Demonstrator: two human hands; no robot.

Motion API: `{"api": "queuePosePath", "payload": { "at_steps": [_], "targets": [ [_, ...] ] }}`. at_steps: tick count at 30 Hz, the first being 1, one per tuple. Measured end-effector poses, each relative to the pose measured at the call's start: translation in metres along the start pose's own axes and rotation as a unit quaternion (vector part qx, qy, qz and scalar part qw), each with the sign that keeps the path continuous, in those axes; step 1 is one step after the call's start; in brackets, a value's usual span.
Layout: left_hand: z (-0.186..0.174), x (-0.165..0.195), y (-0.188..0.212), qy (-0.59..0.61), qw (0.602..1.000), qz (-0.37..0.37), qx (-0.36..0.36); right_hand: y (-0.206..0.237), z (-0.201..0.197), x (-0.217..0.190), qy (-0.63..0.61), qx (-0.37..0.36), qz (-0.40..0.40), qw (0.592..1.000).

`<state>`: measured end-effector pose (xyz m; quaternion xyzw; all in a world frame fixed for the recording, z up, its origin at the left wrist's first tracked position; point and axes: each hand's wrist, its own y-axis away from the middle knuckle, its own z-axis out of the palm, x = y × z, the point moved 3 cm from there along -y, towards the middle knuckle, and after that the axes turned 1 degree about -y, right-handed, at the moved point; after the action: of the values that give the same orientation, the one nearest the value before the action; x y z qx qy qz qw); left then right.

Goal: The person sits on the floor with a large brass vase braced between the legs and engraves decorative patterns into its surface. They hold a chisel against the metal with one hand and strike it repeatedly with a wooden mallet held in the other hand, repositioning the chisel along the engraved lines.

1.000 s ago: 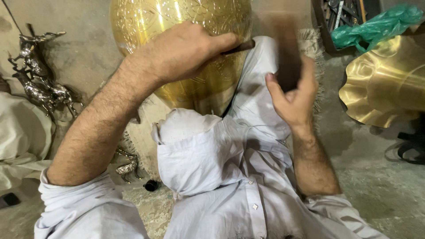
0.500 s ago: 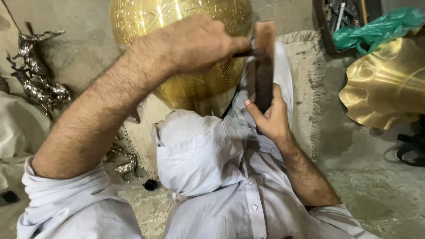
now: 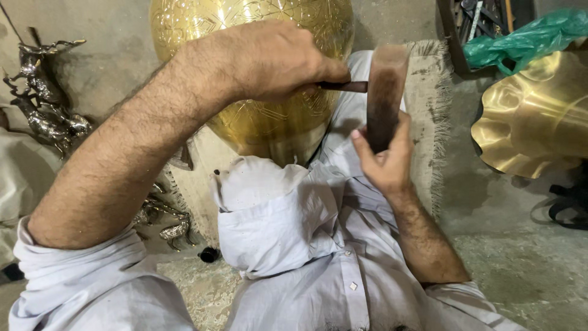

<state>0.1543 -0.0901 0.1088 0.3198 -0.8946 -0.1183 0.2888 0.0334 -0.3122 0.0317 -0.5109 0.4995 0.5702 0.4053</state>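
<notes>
Silver-coloured metal animal figurines [image 3: 43, 104] stand far left on the floor, well clear of the work. Moving in, the left hand [image 3: 269, 61] comes across from a bent, raised forearm and lies over the flank of the big engraved round brass vessel [image 3: 257, 116], which rests against the person's pale-clothed lap, seemingly so the knees can brace it. That left grip is pressed together around a thin dark metal punch [image 3: 343, 86], whose free end pokes out level toward the right; its working tip is hidden under the hand, so I cannot tell exactly where it meets the brass. Just right of it, the right hand [image 3: 383, 162] points its fingers upward, wrist cocked, its grip wrapped round the lower end of a dark, worn wooden mallet block [image 3: 384, 92], held upright with its face right at the punch's end, apparently squared to strike it. Beyond, a fringed grey mat [image 3: 429, 92], then a wavy-rimmed brass bowl [image 3: 533, 116] and a green plastic bag [image 3: 527, 37].
</notes>
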Motion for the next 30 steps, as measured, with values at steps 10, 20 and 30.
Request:
{"api": "queuePosePath", "payload": {
  "at_steps": [10, 20, 30],
  "targets": [
    [0.003, -0.001, 0.012, 0.004, 0.998, -0.056, 0.012, -0.006, -0.017, 0.003, -0.005, 0.008, -0.016, 1.0],
    [0.016, 0.006, 0.046, 0.079, 0.975, -0.062, 0.197, -0.039, -0.052, -0.027, 0.284, -0.098, -0.026, 0.953],
    [0.057, 0.018, 0.072, 0.177, 0.902, -0.127, 0.371, -0.075, -0.05, -0.115, 0.42, -0.148, -0.206, 0.871]
  ]
}}
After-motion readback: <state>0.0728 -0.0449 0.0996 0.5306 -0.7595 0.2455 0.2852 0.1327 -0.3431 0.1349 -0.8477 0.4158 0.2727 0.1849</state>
